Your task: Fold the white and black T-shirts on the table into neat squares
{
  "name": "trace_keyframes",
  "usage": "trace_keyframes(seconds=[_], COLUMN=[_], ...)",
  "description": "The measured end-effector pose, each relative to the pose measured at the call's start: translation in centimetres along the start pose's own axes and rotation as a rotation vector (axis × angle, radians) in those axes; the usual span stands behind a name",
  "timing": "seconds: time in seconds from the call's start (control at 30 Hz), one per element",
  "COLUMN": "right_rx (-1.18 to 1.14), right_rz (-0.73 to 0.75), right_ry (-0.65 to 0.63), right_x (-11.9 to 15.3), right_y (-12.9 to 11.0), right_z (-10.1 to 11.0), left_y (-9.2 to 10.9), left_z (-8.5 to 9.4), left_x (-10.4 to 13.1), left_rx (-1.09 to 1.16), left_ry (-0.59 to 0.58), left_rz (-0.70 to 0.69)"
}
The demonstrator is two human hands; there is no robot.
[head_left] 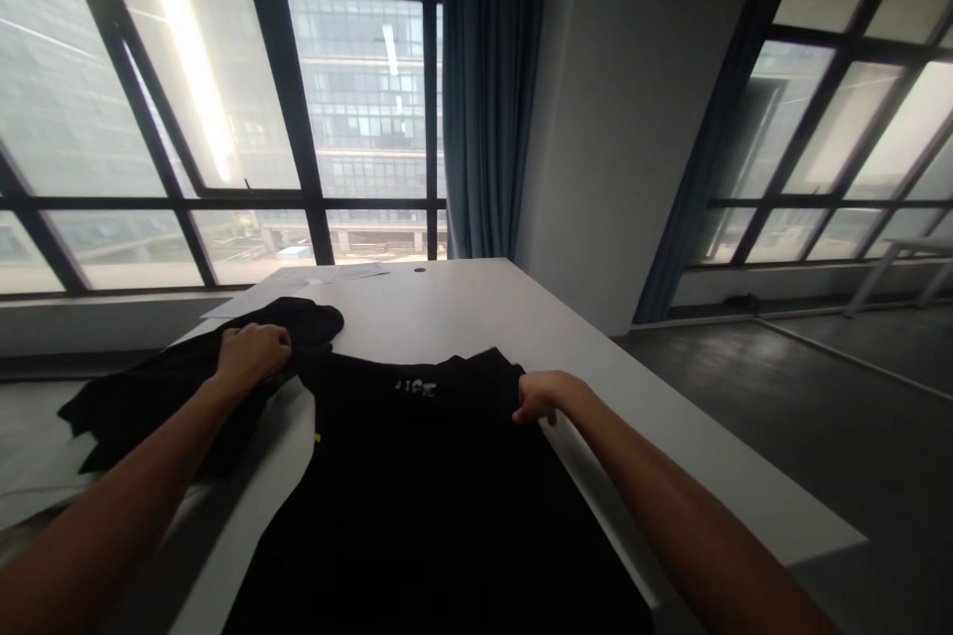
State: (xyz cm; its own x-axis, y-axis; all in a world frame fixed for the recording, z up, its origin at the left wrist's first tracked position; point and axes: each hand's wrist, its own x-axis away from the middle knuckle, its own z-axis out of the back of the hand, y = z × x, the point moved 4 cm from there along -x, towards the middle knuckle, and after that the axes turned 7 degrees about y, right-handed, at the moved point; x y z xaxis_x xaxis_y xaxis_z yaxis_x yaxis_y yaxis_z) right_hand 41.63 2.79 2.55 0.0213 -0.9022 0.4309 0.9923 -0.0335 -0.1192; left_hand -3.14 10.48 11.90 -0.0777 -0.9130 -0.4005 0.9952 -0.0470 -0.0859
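A black garment stretches from the table toward me, with small white lettering near its far edge and a small yellow-green tag on its left edge. My right hand is closed on its far right corner. To the left, more black cloth lies bunched on the table. My left hand has its fingers curled into this cloth, close to the garment's far left corner. Where the bunched cloth meets the garment, I cannot tell whether they are one piece. The garment's near end runs out of view.
Under the cloth is a white table with a dark round spot near its far edge. Some papers lie at the back left. Beyond stand windows, a blue curtain and a pale pillar. Grey floor is to the right.
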Motion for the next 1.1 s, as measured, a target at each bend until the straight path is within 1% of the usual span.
trace_keyframes(seconds=[0.03, 0.07, 0.1, 0.17, 0.2, 0.23, 0.33, 0.4, 0.43, 0.5, 0.53, 0.6, 0.67, 0.7, 0.73, 0.77, 0.8, 0.83, 0.87, 0.9, 0.93, 0.97, 1.0, 1.03, 1.07, 1.1], right_rx=[-0.018, -0.013, 0.014, 0.087, 0.098, 0.086, 0.010, -0.022, -0.028, -0.047, -0.067, -0.151, -0.290, -0.363, -0.427, -0.475, -0.502, -0.508, -0.490, -0.454, -0.407, -0.355, -0.299, -0.244, -0.188, -0.139], right_rz=[-0.001, 0.012, 0.037, 0.095, 0.113, 0.119, 0.108, 0.101, 0.102, 0.106, 0.105, 0.114, 0.158, 0.195, 0.234, 0.264, 0.270, 0.247, 0.187, 0.089, -0.037, -0.177, -0.312, -0.426, -0.499, -0.540], right_ry=[-0.028, 0.019, 0.127, 0.400, 0.484, 0.513, 0.462, 0.426, 0.406, 0.321, 0.258, 0.115, 0.011, -0.011, -0.004, 0.041, 0.137, 0.276, 0.440, 0.603, 0.737, 0.823, 0.855, 0.844, 0.796, 0.722], right_x=[-0.2, -0.5, -0.9, -1.9, -2.5, -3.1, -4.9, -5.6, -5.7, -5.7, -5.5, -4.9, -4.3, -4.1, -4.1, -4.3, -4.6, -5.1, -5.5, -5.8, -5.9, -5.8, -5.7, -5.3, -5.0, -4.5], right_y=[-0.2, -0.5, -0.9, -2.1, -2.6, -3.0, -3.4, -3.1, -2.8, -1.8, -1.1, 0.0, 0.4, 0.2, -0.1, -0.5, -0.8, -0.8, -0.4, 0.5, 1.8, 3.4, 5.2, 7.1, 8.9, 10.4], right_z=[0.6, 1.3, 2.1, 3.4, 3.6, 3.4, 1.8, 1.1, 1.0, 0.9, 0.9, 1.2, 1.7, 2.1, 2.7, 3.4, 4.2, 5.0, 5.8, 6.4, 6.7, 6.6, 6.2, 5.6, 4.8, 3.9], left_y=[0.3, 0.9, 1.7, 3.8, 5.0, 6.1, 8.4, 9.0, 8.9, 8.1, 7.5, 6.0, 4.6, 4.0, 3.7, 3.6, 3.9, 4.6, 5.7, 7.1, 8.7, 10.4, 12.2, 13.9, 15.4, 16.6], left_z=[-0.5, -0.8, -1.0, -1.4, -1.6, -1.9, -3.0, -4.0, -4.4, -5.2, -5.6, -6.1, -6.0, -5.7, -5.2, -4.5, -3.7, -3.0, -2.2, -1.5, -0.8, -0.2, 0.0, -0.1, -0.6, -1.3], left_x=[0.2, 0.5, 0.7, 1.3, 1.6, 1.9, 2.7, 3.1, 3.3, 3.3, 3.2, 2.5, 1.1, -0.1, -1.6, -3.3, -4.9, -6.2, -7.1, -7.5, -7.3, -6.7, -5.5, -4.1, -2.4, -0.5], left_rx=[-0.003, 0.006, 0.031, 0.134, 0.205, 0.277, 0.397, 0.399, 0.391, 0.359, 0.339, 0.333, 0.372, 0.387, 0.371, 0.340, 0.313, 0.294, 0.282, 0.278, 0.272, 0.254, 0.240, 0.247, 0.263, 0.283], left_ry=[-0.083, -0.147, -0.191, -0.243, -0.256, -0.270, -0.284, -0.283, -0.290, -0.327, -0.372, -0.524, -0.702, -0.735, -0.696, -0.578, -0.435, -0.302, -0.159, -0.049, 0.094, 0.244, 0.303, 0.294, 0.224, 0.119], left_rz=[-0.017, -0.046, -0.086, -0.169, -0.213, -0.255, -0.345, -0.367, -0.361, -0.334, -0.328, -0.344, -0.383, -0.383, -0.358, -0.311, -0.258, -0.217, -0.179, -0.164, -0.154, -0.147, -0.190, -0.256, -0.336, -0.410])
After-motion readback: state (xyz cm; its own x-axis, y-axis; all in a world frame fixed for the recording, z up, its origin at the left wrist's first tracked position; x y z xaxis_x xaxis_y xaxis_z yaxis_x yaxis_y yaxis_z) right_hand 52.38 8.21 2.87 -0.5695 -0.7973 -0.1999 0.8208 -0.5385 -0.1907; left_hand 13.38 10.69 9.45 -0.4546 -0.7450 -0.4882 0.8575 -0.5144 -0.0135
